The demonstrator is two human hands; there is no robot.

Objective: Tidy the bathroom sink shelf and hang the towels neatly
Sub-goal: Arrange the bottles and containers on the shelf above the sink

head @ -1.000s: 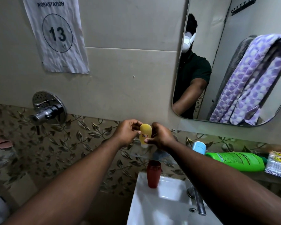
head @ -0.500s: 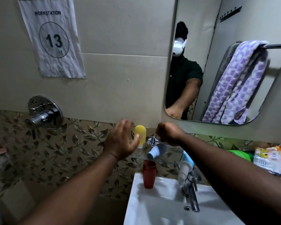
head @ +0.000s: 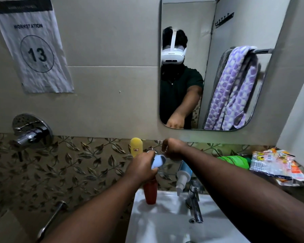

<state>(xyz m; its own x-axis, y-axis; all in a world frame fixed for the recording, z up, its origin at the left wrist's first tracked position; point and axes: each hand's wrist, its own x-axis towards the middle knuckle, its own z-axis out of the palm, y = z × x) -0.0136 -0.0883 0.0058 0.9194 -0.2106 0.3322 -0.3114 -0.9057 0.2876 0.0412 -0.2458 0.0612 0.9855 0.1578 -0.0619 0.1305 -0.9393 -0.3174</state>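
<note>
Head camera shows the person working on the shelf part of the task. The left hand [head: 142, 168] has its fingers curled round a small light blue and white container [head: 158, 161] and holds it tilted just above the thin glass shelf [head: 165, 173] under the mirror [head: 209, 32]. The right hand [head: 172, 149] is just beside it with curled fingers, but I cannot tell if it holds something.

A yellow rounded plastic bottle [head: 136, 146] stands upright on the shelf, just left of both hands. A white and blue tube with a white cap [head: 182, 174] hangs over the front edge of the shelf with the cap downward. A bright green plastic bottle [head: 233, 161] lies on its side further right, next to some crumpled printed sachets [head: 277, 165]. A red plastic bottle [head: 150, 192] stands lower, on the rim of the white ceramic sink [head: 165, 223]. The purple dotted towel [head: 233, 88] is seen only in the mirror, thrown unevenly over a rail [head: 263, 50].

I judge the step is to stand the blue container upright beside the yellow bottle. To do it well, the hand should turn the flat end down, place the container far back on the shelf, and let go only when it stands firm. The glass looks narrow and the sink is directly below, so a careless arm could knock down the hanging tube or the red bottle.
</note>
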